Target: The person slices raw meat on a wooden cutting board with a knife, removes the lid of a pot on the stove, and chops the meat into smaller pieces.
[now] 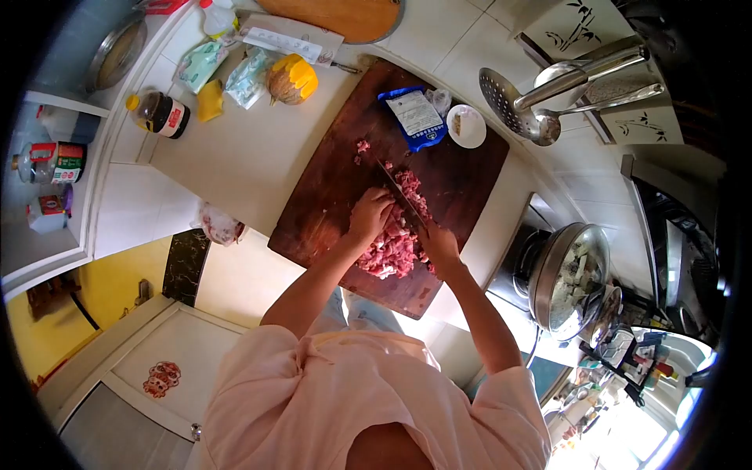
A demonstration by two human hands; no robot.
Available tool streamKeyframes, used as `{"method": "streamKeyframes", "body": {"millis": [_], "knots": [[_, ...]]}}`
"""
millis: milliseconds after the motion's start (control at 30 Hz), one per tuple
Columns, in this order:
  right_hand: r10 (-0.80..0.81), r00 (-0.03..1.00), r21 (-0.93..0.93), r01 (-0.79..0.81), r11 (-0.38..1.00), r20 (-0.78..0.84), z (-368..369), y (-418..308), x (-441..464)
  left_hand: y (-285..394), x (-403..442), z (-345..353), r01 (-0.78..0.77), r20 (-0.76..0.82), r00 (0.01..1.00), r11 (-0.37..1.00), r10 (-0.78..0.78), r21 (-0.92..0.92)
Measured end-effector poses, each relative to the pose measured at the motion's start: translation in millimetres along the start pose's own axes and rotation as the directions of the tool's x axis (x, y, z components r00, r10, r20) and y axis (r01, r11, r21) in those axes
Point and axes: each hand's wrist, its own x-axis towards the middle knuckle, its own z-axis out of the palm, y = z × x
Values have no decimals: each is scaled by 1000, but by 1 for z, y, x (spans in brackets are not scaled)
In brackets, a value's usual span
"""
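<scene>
My right fingers (432,236) are clamped on a long, dark-bladed knife (399,190) among chopped red meat (388,254) on a dark-brown wooden board (458,184); my left fingers (381,198) curl together beside the knife. A small round white dish (474,133) holds brownish bits, a round glass-lidded steel pan (540,278) pale pieces, and a yellow-capped clear bottle (159,114) dark liquid.

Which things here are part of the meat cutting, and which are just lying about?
In use: knife, held in the right hand; meat, with the left hand at it; dark cutting board.

Seemingly just lying about, untouched: blue packet, white dish, yellow-capped bottle.
</scene>
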Motion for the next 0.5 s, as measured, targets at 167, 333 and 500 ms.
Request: {"method": "streamKeyframes", "body": {"millis": [167,333,500], "knots": [[-27,999,54,24,998,47,-26,10,-47,26,-2,-18,24,-42,999,999,-26,-45],[-145,989,35,146,989,-21,-21,9,-41,21,-5,-7,28,32,999,997,-30,74],[-104,994,53,105,993,-16,-5,-6,-10,17,-7,-1,46,49,997,987,-54,151]]}}
